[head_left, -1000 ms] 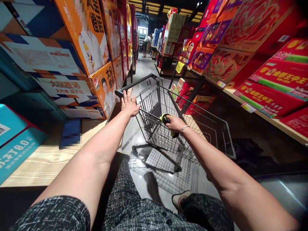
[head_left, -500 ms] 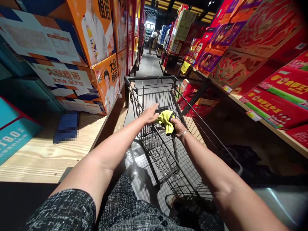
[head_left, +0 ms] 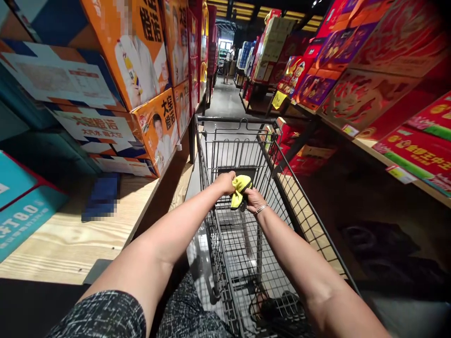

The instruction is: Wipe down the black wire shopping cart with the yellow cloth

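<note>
Over the wire shopping cart [head_left: 243,133], both my hands meet at a crumpled yellow glove [head_left: 241,184] with black edging. My left hand [head_left: 225,182] is closed on the glove's left side, its fingertips partly hidden. From the right, my right hand [head_left: 254,199] pinches the black edge, with a bracelet [head_left: 261,209] at the wrist. Beneath the hands, the cart's wire mesh and the floor below it show.
Orange drink cartons [head_left: 157,131] are stacked on a wooden platform [head_left: 95,244] at left, beside a dark blue folded item [head_left: 101,197]. Red gift boxes [head_left: 416,155] line the right shelf. Farther down the aisle stands a person [head_left: 229,61].
My left hand has gone from outstretched fingers to a closed grip on the glove. The cart appears straighter and the view has shifted slightly.
</note>
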A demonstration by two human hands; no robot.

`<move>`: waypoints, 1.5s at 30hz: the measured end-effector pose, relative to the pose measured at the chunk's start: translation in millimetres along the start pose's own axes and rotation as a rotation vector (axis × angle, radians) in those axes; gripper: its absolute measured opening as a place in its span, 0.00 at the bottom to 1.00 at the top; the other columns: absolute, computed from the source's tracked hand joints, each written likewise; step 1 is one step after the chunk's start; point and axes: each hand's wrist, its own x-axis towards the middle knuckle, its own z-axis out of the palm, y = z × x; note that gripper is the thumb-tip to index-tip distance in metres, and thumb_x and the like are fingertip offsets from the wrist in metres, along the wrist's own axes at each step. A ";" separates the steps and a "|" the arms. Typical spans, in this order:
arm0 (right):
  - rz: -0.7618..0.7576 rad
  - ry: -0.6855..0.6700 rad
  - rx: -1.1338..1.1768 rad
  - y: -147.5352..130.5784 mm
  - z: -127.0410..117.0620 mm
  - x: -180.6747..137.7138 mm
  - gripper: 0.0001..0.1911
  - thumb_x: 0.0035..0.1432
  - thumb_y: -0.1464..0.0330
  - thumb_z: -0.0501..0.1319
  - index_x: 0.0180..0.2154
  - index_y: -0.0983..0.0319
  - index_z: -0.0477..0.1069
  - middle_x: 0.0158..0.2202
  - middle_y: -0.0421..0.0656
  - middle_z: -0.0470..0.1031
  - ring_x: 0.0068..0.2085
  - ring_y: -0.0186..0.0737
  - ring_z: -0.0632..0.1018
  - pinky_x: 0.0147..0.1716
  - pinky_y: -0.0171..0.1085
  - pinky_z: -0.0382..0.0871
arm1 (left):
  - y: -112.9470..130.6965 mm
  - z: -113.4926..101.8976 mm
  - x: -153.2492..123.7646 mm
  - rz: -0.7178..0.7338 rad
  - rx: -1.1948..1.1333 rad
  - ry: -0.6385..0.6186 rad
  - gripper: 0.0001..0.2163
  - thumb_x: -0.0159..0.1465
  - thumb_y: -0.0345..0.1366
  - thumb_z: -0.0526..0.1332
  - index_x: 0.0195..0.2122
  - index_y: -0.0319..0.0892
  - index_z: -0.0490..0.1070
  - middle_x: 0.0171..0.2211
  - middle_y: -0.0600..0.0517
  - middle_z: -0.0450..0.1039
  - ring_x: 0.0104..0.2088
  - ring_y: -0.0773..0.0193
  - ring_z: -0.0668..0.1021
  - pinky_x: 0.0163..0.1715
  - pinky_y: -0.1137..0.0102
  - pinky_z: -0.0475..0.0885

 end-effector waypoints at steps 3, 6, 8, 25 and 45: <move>-0.030 0.136 0.077 3.0 2.9 4.7 0.22 0.38 0.71 0.73 0.37 0.57 0.70 0.28 0.37 0.80 0.36 0.47 0.84 0.40 0.47 0.82 | 2.2 0.6 -2.2 -0.036 0.027 0.066 0.11 0.62 0.36 0.65 0.47 0.47 0.72 0.43 0.47 0.82 0.46 0.53 0.83 0.41 0.66 0.75; -0.011 0.143 0.157 2.1 7.6 9.9 0.17 0.46 0.62 0.71 0.36 0.57 0.69 0.29 0.40 0.80 0.37 0.48 0.83 0.39 0.48 0.82 | 5.2 1.7 -6.0 -0.046 0.090 0.158 0.13 0.63 0.34 0.63 0.49 0.47 0.72 0.46 0.45 0.81 0.47 0.51 0.83 0.42 0.64 0.76; -0.007 0.032 0.184 3.2 10.0 13.6 0.18 0.50 0.54 0.68 0.38 0.57 0.69 0.33 0.44 0.80 0.38 0.49 0.83 0.38 0.48 0.82 | 6.8 3.4 -8.0 -0.024 0.146 0.155 0.14 0.65 0.33 0.61 0.52 0.45 0.72 0.48 0.42 0.80 0.47 0.49 0.83 0.44 0.62 0.77; -0.870 0.190 -1.496 -73.9 93.8 151.3 0.38 0.51 0.72 0.63 0.64 0.52 0.62 0.68 0.50 0.55 0.67 0.58 0.59 0.64 0.57 0.61 | -58.2 -36.1 25.4 -0.489 -0.144 0.369 0.49 0.59 0.32 0.61 0.77 0.49 0.33 0.78 0.43 0.38 0.77 0.46 0.43 0.71 0.42 0.51; -0.544 0.022 -1.646 63.4 5.4 131.8 0.25 0.53 0.77 0.60 0.49 0.49 0.79 0.67 0.44 0.59 0.60 0.54 0.66 0.58 0.49 0.69 | -56.2 -31.0 24.3 -0.469 -0.120 0.304 0.43 0.65 0.35 0.56 0.77 0.50 0.33 0.77 0.49 0.47 0.76 0.52 0.53 0.70 0.52 0.60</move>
